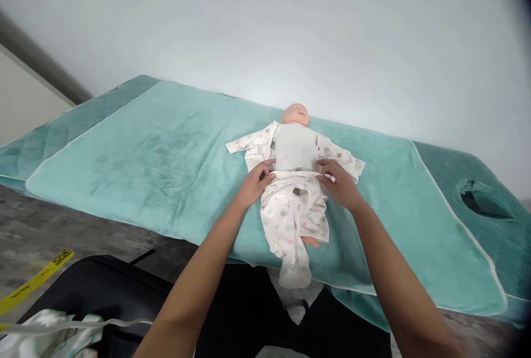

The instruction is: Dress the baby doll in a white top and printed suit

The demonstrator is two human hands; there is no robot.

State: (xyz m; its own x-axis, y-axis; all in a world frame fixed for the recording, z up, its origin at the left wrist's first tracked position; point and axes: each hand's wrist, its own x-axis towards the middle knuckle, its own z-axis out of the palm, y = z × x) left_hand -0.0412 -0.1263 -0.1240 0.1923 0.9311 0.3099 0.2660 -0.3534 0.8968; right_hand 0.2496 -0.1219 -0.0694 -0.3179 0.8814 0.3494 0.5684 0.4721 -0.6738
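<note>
A baby doll (296, 116) lies on its back on the green-covered bed, head toward the wall. Its torso is in a plain pale top (295, 148), with a white patterned shirt (259, 142) spread open under it and its sleeves out to both sides. White patterned pants (286, 208) cover its lower body; one foot shows below a pant leg, while the other leg end hangs over the bed edge. My left hand (256, 182) pinches the waistband at the left. At the waistband's right side, my right hand (339, 183) pinches the fabric too.
The bed's green cover (166, 148) stretches to both sides, with a face hole (485, 200) at the right end. A pale wall (265, 31) stands behind. At the lower left, white cloths (50, 333) and a cord lie on a black chair (108, 286).
</note>
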